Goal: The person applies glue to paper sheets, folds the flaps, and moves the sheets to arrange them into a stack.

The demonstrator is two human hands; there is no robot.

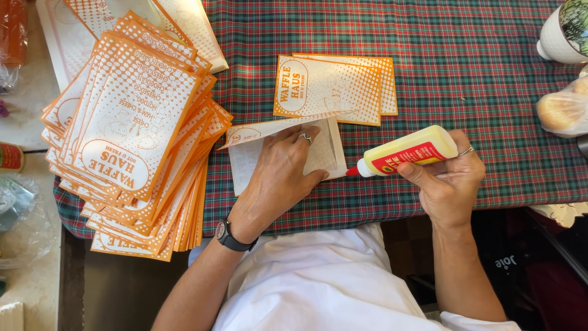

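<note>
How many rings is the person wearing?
2: one ring on the left hand pressing the paper, one ring on the right hand holding the glue bottle. Others may be hidden.

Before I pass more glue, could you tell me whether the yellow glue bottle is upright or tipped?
Tipped: the yellow glue bottle lies sideways in the right hand.

A tall, fanned stack of flat paper bags (131, 141), orange and white with dotted print, fills the left of the surface. Two more bags (334, 89) of the same kind lie overlapping at centre. Just below them lies a half-folded bag (278, 144), white inside, orange-edged. To its right, a yellow glue bottle (407, 150) lies sideways, with a red label (407, 157) and red tip.
</note>
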